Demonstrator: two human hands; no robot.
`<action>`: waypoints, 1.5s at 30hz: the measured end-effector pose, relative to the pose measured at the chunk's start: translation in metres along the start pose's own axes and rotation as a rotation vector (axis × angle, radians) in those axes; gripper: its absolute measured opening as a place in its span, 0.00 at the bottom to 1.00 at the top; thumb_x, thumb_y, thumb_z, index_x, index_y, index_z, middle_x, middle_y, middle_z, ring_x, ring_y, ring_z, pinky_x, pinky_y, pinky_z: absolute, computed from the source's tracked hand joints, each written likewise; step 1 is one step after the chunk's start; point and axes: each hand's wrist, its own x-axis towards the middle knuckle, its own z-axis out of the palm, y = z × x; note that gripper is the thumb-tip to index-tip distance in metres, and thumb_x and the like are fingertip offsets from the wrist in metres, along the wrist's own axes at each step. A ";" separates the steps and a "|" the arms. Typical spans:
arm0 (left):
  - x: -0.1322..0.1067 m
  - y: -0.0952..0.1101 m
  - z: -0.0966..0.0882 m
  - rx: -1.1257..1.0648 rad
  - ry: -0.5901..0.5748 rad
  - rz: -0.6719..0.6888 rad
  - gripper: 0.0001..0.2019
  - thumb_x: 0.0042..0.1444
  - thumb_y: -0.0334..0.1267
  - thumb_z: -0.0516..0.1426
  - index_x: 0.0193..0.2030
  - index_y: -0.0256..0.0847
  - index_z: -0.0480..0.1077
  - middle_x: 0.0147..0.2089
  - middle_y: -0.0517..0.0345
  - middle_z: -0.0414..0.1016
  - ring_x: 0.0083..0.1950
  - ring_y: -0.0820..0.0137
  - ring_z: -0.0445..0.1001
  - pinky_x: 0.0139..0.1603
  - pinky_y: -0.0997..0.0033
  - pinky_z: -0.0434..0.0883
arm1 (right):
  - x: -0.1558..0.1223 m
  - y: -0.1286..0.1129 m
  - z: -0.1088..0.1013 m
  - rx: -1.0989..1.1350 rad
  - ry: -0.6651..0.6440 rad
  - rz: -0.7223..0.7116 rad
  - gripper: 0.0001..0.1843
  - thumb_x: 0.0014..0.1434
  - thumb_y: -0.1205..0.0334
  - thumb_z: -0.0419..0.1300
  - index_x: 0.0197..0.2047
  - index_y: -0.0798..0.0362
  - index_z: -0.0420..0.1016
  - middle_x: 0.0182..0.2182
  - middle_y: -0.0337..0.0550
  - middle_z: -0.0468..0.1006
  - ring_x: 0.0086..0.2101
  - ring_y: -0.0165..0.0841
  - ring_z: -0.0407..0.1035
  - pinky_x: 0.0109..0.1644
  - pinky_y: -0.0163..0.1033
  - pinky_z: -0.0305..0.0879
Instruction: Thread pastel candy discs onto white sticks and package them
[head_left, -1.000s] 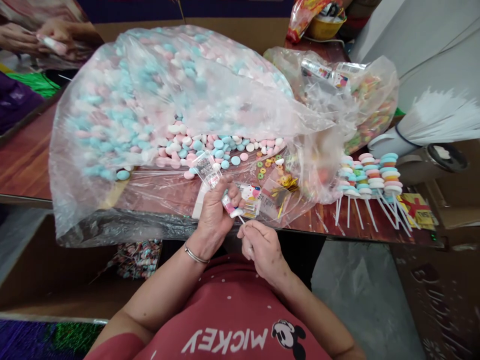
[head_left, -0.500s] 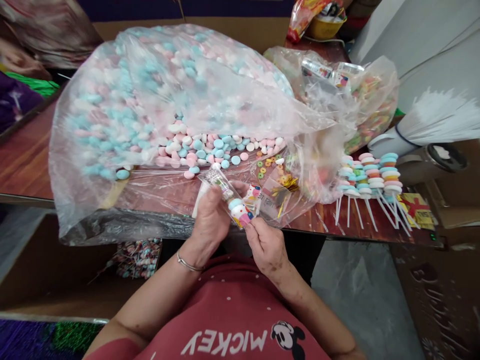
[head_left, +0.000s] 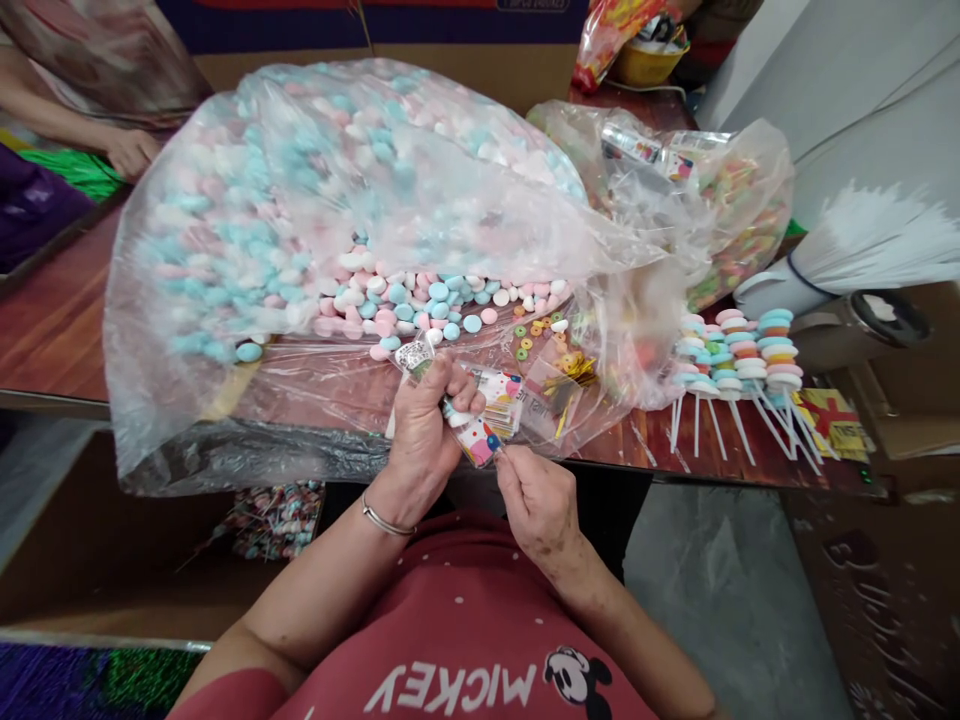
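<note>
My left hand (head_left: 424,425) is closed around a candy skewer in a clear printed wrapper (head_left: 476,440). The wrapper's silvery upper end sticks out above the fingers, and its colourful lower end shows below them. My right hand (head_left: 538,500) pinches at that lower end, where the stick would be; the stick itself is hidden by the fingers. Behind my left hand, more printed wrappers (head_left: 501,392) lie on the plastic. Beside them is a small bag of gold twist ties (head_left: 570,375). Loose pink, white and blue candies (head_left: 439,292) spill from a large clear bag (head_left: 337,190).
Several candy skewers (head_left: 776,350) lie at the table's right edge, near a yellow packet (head_left: 832,425). White sticks (head_left: 885,240) stand in a container behind a tumbler (head_left: 885,318). Below left, a cardboard box (head_left: 97,560) holds finished-looking skewers. Another person's hand (head_left: 135,152) is at the far left.
My left fingers have curled over the wrapped skewer, covering its middle. My right hand has shifted slightly down at the lower end. The other person's hand has moved right.
</note>
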 end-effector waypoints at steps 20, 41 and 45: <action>-0.021 -0.045 -0.021 0.437 -0.173 0.053 0.16 0.56 0.50 0.60 0.32 0.38 0.76 0.33 0.53 0.77 0.40 0.67 0.76 0.50 0.69 0.70 | 0.011 0.003 0.016 0.265 0.003 0.158 0.15 0.65 0.64 0.47 0.29 0.52 0.70 0.19 0.37 0.71 0.20 0.28 0.64 0.25 0.32 0.61; -0.052 -0.028 -0.035 1.428 -0.599 0.239 0.03 0.53 0.35 0.53 0.33 0.40 0.66 0.31 0.52 0.77 0.30 0.65 0.74 0.34 0.67 0.73 | 0.027 0.004 -0.010 0.006 -0.042 0.042 0.12 0.66 0.66 0.45 0.36 0.56 0.69 0.34 0.50 0.73 0.38 0.39 0.64 0.45 0.45 0.66; -0.067 0.007 -0.032 1.559 -0.946 0.161 0.09 0.61 0.38 0.51 0.32 0.42 0.70 0.28 0.57 0.78 0.26 0.69 0.75 0.28 0.74 0.72 | 0.025 0.003 -0.008 -0.175 -0.157 0.050 0.11 0.65 0.68 0.46 0.35 0.55 0.68 0.32 0.48 0.75 0.35 0.37 0.66 0.41 0.42 0.65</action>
